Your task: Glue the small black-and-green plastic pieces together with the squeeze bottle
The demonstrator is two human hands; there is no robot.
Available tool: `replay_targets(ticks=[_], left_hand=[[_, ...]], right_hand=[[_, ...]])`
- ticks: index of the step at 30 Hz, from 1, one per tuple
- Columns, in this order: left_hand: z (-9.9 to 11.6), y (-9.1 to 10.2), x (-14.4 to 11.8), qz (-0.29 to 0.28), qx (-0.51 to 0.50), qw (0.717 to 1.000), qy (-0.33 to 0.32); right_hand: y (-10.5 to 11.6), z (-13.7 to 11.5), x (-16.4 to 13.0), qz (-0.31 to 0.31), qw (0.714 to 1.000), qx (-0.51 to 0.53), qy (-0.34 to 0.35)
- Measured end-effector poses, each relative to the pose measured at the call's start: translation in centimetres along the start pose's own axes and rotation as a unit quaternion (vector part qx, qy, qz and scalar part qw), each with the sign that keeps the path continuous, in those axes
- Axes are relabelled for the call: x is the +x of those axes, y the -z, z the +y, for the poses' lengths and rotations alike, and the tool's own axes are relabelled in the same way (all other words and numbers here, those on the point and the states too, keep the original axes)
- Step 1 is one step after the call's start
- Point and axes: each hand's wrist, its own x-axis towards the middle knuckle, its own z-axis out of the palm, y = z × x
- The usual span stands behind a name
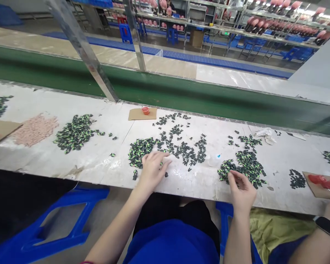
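My left hand [154,169] rests at the right edge of a pile of small black-and-green pieces [139,151], palm down. Its fingers are stretched to the right, with a gap between thumb and forefinger. Just beyond the fingertips lie loose small black pieces [184,151], scattered over the white tabletop [192,181]. My right hand [242,189] is at the near edge of another black-and-green pile [249,165]. Thumb and forefinger meet there in a pinch; whatever is between them is too small to make out.
A red cup [145,110] stands on cardboard [133,114] at the back. Further left are another dark pile [76,132] and pinkish pieces [36,129]. At right, another person's wrist with a watch [328,226] is close to red items on cardboard [313,187]. A green conveyor side [165,93] runs behind.
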Motion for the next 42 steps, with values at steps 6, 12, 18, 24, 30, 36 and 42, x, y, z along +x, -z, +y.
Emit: replay_targets(ticks=[6, 12, 18, 24, 30, 36, 42], left_hand=[[-1.1, -0.2, 3.7, -0.040, 0.109, 0.993, 0.000], [-1.5, -1.6, 4.6, -0.070, 0.141, 0.987, -0.031], [-1.4, -1.2, 4.1, -0.087, 0.133, 0.987, -0.031], [1.3, -1.5, 0.9, -0.143, 0.024, 0.985, -0.095], [2.9, -3.4, -1.3, -0.122, 0.035, 0.990, -0.068], [2.8, -3.4, -1.4, -0.128, -0.013, 0.990, -0.056], [2.7, -3.4, -1.6, -0.126, -0.028, 0.991, -0.019]], right_hand=[[-1.1, 0.0, 1.8, 0.032, 0.986, -0.123, 0.112], [-4.1, 0.3, 1.5, -0.064, 0.979, -0.149, 0.123], [-4.7, -0.4, 0.8, -0.139, 0.989, 0.039, 0.025], [-3.9, -0.8, -0.8, -0.141, 0.964, 0.206, -0.091], [-4.2, -1.8, -1.9, -0.056, 0.927, 0.315, -0.196], [-5.4, -2.3, -3.1, -0.021, 0.946, 0.239, -0.219], [-5.8, -3.7, -3.3, -0.080, 0.971, 0.164, -0.158]])
